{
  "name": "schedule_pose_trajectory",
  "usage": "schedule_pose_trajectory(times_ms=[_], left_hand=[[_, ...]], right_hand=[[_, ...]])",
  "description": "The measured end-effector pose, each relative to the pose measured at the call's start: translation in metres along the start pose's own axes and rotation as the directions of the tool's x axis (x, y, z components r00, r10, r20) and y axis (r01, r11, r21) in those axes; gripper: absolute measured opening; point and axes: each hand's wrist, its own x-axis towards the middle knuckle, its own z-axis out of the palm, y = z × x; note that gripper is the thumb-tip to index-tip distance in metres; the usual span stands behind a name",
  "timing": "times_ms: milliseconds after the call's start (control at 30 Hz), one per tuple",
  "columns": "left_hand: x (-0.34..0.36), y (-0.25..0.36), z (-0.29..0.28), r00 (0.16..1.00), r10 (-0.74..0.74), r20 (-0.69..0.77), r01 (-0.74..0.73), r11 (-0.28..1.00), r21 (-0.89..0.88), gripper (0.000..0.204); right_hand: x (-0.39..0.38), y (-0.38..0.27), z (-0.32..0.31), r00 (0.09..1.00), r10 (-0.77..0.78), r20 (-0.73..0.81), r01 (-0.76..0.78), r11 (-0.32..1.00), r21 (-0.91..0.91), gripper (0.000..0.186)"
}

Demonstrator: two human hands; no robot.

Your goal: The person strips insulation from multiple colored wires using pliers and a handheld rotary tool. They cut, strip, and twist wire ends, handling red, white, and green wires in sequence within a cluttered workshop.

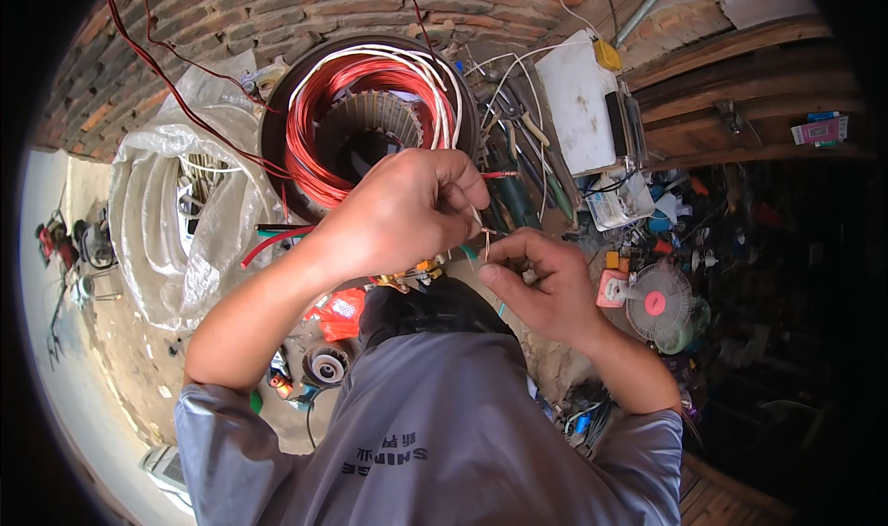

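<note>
In front of me stands a motor stator (274, 133) with thick red enamelled copper windings (310, 128) and white leads looped over them. My left hand (412, 202) is closed in a pinch at the stator's near edge, gripping a thin wire. Thumb and forefinger of my right hand (548, 285) pinch together just to the right, on the same stripped wire end (487, 241), which looks coppery where it shows between the hands. A red lead (499, 174) sticks out beyond my left knuckles. Black and red sleeved leads (273, 244) poke out left of my wrist.
Pliers (527, 123) and other hand tools lie right of the stator, by a white board (573, 105). A cloudy plastic sack (153, 221) stands left. A small fan (659, 301) is at right, amid clutter. Long dark red wires (176, 96) hang down at upper left.
</note>
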Motion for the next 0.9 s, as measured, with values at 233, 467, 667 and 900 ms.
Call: schedule_pose_trajectory(times_ms=[233,467,667,900], left_hand=[[0.002,0.004,-0.001,0.996,-0.072,0.056,0.071,0.997,0.015,0.014],[0.002,0.002,0.0,0.997,-0.062,0.05,0.061,0.998,0.021,0.015],[0.0,0.01,0.004,0.995,-0.099,0.029,0.095,0.99,0.107,0.016],[0.0,0.01,-0.002,0.989,-0.119,0.084,0.117,0.993,0.035,0.015]], right_hand=[[0.016,0.016,-0.01,0.747,-0.663,0.058,0.526,0.535,-0.661,0.036],[0.03,0.006,-0.021,0.693,-0.675,0.254,0.636,0.407,-0.656,0.028],[0.039,0.006,-0.016,0.992,-0.121,0.043,0.124,0.989,-0.076,0.014],[0.036,0.001,-0.023,0.908,0.374,0.19,-0.418,0.839,0.347,0.018]])
